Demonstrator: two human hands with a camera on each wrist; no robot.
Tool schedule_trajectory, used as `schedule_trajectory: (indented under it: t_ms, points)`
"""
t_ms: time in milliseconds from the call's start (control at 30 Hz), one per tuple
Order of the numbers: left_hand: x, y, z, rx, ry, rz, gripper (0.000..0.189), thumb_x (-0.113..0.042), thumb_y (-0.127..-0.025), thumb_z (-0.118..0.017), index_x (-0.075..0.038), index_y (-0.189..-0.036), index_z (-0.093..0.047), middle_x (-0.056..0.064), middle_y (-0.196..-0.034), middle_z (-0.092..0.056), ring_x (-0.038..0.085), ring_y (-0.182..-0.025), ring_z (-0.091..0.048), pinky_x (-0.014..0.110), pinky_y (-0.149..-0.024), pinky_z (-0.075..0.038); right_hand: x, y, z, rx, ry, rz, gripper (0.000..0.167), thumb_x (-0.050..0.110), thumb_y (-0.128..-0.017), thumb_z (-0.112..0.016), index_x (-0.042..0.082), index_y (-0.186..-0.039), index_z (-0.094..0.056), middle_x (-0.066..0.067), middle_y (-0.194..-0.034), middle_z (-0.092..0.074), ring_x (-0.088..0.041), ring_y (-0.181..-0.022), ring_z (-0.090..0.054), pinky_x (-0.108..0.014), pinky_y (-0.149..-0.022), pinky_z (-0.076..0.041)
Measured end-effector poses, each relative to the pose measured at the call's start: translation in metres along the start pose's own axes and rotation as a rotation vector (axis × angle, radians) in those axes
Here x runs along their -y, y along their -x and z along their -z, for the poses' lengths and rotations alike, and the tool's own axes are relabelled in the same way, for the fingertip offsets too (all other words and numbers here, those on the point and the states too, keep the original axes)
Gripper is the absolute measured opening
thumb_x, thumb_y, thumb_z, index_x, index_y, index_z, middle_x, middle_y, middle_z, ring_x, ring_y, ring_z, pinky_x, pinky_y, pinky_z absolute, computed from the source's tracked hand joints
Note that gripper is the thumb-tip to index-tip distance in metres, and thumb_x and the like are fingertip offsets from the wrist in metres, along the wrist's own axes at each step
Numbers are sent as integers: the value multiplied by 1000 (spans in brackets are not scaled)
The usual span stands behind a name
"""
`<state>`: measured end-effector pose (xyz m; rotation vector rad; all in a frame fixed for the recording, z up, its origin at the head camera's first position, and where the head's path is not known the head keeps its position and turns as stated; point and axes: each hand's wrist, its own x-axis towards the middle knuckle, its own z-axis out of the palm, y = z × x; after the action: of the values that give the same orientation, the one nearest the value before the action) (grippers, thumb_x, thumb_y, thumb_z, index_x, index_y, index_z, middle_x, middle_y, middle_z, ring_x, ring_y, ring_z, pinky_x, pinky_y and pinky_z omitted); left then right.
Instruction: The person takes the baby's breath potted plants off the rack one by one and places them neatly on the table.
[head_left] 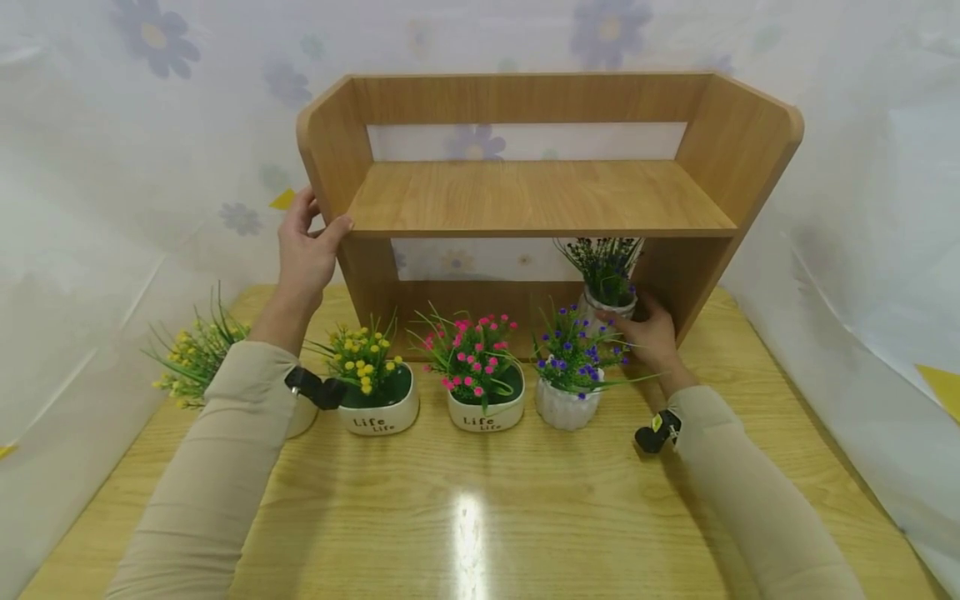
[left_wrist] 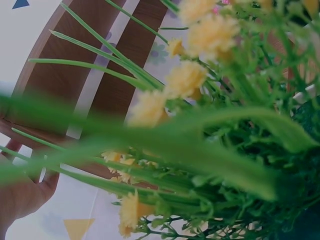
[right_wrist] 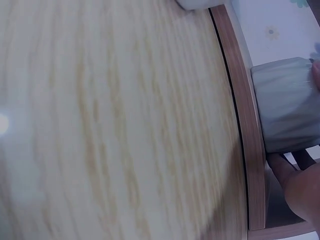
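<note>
At the left end of a two-tier wooden shelf (head_left: 540, 196), my left hand (head_left: 303, 254) grips the side panel, thumb on the front edge and fingers along the outside. My right hand (head_left: 651, 337) reaches into the lower tier at the right and holds a white ribbed flower pot (right_wrist: 285, 105) with dark purple flowers (head_left: 609, 265). In the right wrist view that pot stands just behind the shelf's front board (right_wrist: 245, 120), with thumb and fingers on opposite sides. Yellow flowers (left_wrist: 212, 35) cover much of the left wrist view.
Lined up before the shelf are a yellow-flowered pot (head_left: 378, 417), a pink-flowered pot (head_left: 486, 412) and a white pot with blue-purple flowers (head_left: 567, 408). Another yellow-flowered plant (head_left: 197, 358) stands left, partly behind my left sleeve. All rest on a wood-grain table (head_left: 555, 517).
</note>
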<state>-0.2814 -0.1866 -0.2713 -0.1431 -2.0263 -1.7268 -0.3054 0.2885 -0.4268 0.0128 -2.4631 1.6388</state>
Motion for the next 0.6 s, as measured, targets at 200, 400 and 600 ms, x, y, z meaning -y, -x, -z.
schedule_trajectory:
  t_ms: [200,400,600]
  points:
    - [0,-1,-2,7,14,2,55,-11,-99,-63,-23,-150,-47,8,-146,-46,31,-124,-49,53,-105,-44,-3,2,3,-34,36,9,86,43,-87,-79,12,-156,-38,-16,-154,-41,-35,-141,-36,-53,-114,-31]
    - [2,-3,-3,11,14,0,54,-12,-98,-64,-23,-149,-48,9,-145,-47,32,-122,-50,53,-104,-44,1,8,5,-33,33,-2,84,40,-89,-77,12,-156,-36,-17,-155,-39,-37,-132,-44,-37,-91,-52]
    - [3,-5,-2,14,4,-1,55,-12,-99,-63,-23,-150,-47,8,-146,-47,31,-123,-50,52,-104,-45,6,11,5,-49,19,1,84,34,-89,-78,5,-155,-35,-22,-154,-39,-39,-137,-40,-53,-109,-38]
